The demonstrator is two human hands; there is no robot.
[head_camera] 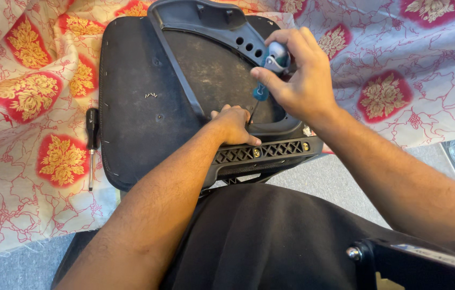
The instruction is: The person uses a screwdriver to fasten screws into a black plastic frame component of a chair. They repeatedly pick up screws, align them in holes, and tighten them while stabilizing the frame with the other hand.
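Observation:
An upturned black chair seat (136,107) lies on a patterned cloth, with a black plastic frame (206,16) mounted on its underside. My right hand (300,75) grips the blue and grey handle of a screwdriver (273,59), its thin shaft angled down toward the frame's near edge. My left hand (233,124) is closed around the shaft's lower end, resting on the frame just above a latticed bracket (262,153) with brass-coloured screws. A few small loose screws (151,95) lie on the seat's fabric.
A second screwdriver with a black handle (92,145) lies on the red, gold and white cloth (28,107) left of the seat. Grey carpet (324,182) shows below. My dark-clothed lap and another black chair part (399,263) fill the bottom right.

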